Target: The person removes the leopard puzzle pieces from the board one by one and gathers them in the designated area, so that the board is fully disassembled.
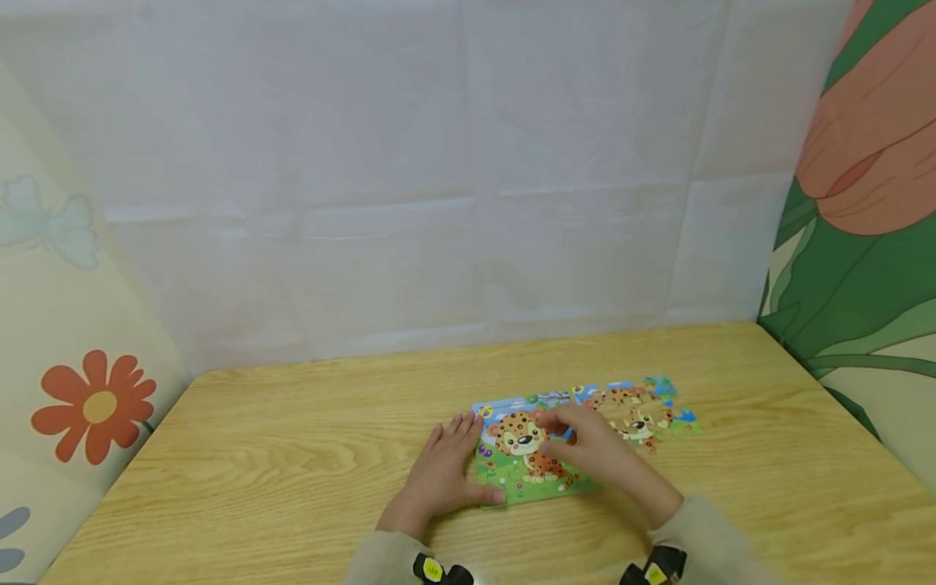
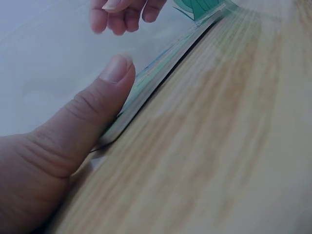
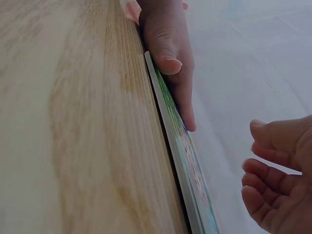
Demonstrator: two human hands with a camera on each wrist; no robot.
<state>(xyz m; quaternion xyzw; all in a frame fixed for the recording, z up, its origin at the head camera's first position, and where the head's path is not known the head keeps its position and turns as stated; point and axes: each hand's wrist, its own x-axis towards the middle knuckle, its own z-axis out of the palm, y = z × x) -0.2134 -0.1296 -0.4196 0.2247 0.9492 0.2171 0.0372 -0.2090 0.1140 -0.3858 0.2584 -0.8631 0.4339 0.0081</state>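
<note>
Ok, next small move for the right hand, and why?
Probably shift the right hand rightward to the puzzle pieces: it hovers above the leopard board, no piece shows in its fingers, and the left hand rests at the board's left edge.

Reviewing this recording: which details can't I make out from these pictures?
Head view: part of the puzzle board's right side, hidden by the right hand.
Head view: an exact count of the puzzle pieces beside it; too small and blurred.
Left wrist view: part of the board, behind the left hand.
Both wrist views: the board's printed picture, seen too edge-on.
Right wrist view: the rest of the right hand, cut off by the right edge.
</note>
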